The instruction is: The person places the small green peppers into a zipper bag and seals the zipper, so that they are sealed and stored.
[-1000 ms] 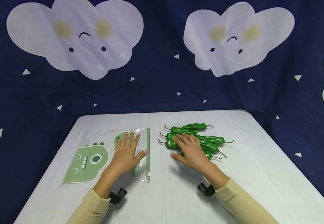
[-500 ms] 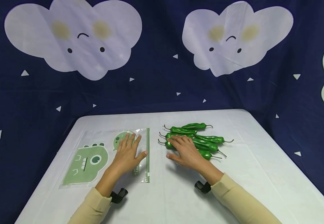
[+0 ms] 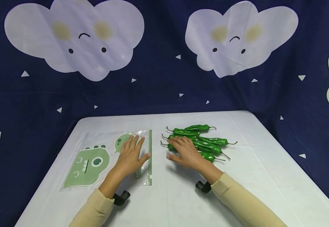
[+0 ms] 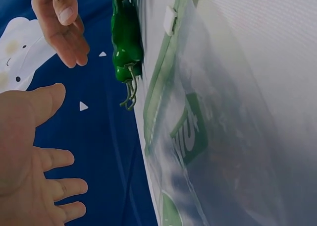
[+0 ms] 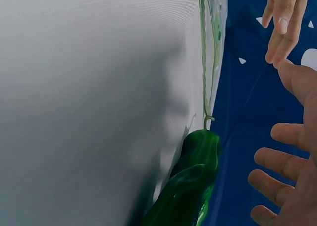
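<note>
A clear zip bag (image 3: 89, 168) printed with green cartoon figures lies flat on the left, its green slider edge facing right. Over its right part hovers my left hand (image 3: 128, 159), fingers spread; the left wrist view shows a gap between that hand (image 4: 29, 156) and the bag (image 4: 223, 137). Several green peppers (image 3: 209, 146) lie in a loose pile on the right, stems pointing out to both sides. My right hand (image 3: 187, 154) is above the pile's left part, hiding some of it. In the right wrist view the hand (image 5: 292, 171) stays apart from the peppers (image 5: 185, 186).
Bag and peppers share a white-covered table (image 3: 170, 201), with a strip of tabletop between them. A dark blue curtain (image 3: 158, 63) with cloud prints hangs behind the table's far edge. Each wrist carries a small black camera, such as the left one (image 3: 121, 198).
My right hand has drifted left over the peppers, uncovering more of their right side. My left hand has shifted very slightly right. Bag and peppers stay put.
</note>
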The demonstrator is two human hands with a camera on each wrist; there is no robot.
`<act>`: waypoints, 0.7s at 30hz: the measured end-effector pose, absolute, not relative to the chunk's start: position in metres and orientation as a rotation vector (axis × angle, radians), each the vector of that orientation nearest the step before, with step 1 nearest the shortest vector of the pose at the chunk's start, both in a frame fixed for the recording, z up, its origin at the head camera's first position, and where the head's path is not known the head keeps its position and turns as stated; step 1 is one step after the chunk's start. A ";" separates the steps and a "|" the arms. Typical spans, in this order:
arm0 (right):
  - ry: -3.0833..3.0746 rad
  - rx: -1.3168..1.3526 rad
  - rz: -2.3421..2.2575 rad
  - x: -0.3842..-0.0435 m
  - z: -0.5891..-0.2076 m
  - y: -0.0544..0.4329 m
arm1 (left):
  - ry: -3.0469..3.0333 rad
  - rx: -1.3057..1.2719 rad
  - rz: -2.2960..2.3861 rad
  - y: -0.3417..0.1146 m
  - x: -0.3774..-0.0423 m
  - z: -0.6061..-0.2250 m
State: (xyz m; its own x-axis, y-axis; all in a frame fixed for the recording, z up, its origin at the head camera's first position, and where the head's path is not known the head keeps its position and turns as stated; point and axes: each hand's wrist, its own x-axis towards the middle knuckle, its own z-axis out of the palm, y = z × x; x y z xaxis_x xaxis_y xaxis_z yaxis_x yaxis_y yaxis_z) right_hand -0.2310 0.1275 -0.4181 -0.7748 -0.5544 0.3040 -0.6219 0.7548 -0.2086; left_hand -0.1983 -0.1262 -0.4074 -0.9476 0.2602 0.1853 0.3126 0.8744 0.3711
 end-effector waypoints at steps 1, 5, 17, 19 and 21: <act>-2.735 0.928 0.437 -0.232 -0.418 0.127 | -2.914 -0.448 -0.611 -0.126 -0.199 -0.407; -2.747 0.931 0.423 -0.236 -0.418 0.124 | -2.917 -0.444 -0.627 -0.126 -0.201 -0.408; -2.810 0.928 0.471 -0.243 -0.421 0.119 | -2.932 -0.449 -0.631 -0.124 -0.203 -0.408; -2.822 0.929 0.484 -0.244 -0.421 0.118 | -2.933 -0.450 -0.629 -0.124 -0.203 -0.408; -2.835 0.929 0.492 -0.245 -0.421 0.117 | -2.930 -0.450 -0.622 -0.123 -0.204 -0.408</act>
State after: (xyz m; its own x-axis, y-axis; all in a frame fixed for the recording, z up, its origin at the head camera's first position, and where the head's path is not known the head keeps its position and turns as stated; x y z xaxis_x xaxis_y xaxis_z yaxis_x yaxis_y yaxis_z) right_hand -0.2454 0.1165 -0.4208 -0.8049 -0.5550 0.2101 -0.5933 0.7590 -0.2681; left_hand -0.2039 -0.1233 -0.4079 -0.9496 0.2638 0.1692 0.3098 0.8719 0.3792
